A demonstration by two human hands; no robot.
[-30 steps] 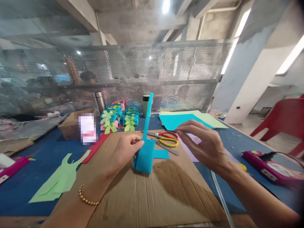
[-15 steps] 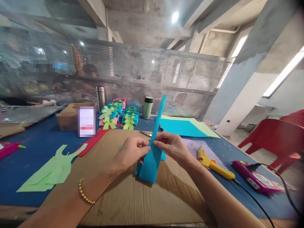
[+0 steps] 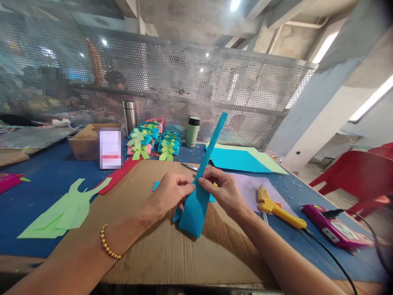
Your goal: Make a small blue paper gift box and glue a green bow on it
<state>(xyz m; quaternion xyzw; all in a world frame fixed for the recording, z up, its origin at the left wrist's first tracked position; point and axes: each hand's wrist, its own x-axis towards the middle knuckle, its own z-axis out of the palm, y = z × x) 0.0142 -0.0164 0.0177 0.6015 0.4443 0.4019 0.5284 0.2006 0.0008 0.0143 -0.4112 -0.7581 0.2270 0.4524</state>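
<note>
Blue folded piece [image 3: 194,217], at dial centre over the cardboard [image 3: 153,258], pinched by left hand [image 3: 173,191] and right hand [image 3: 223,189] at the base of its strip [image 3: 213,141], which points to 1 o'clock. Scissors [image 3: 189,166] at 12, partly hidden behind strip and right hand; glue gun [image 3: 279,212] at 3; green cut-outs [image 3: 63,215] at 9; brown box [image 3: 82,149] at 10.

Your single view looks from your head, forward and slightly down across the counter [image 3: 18,213], near enough that your hands [image 3: 172,190] sit just below the frame's centre, while the perforated metal screen [image 3: 172,82] spans its upper half.
</note>
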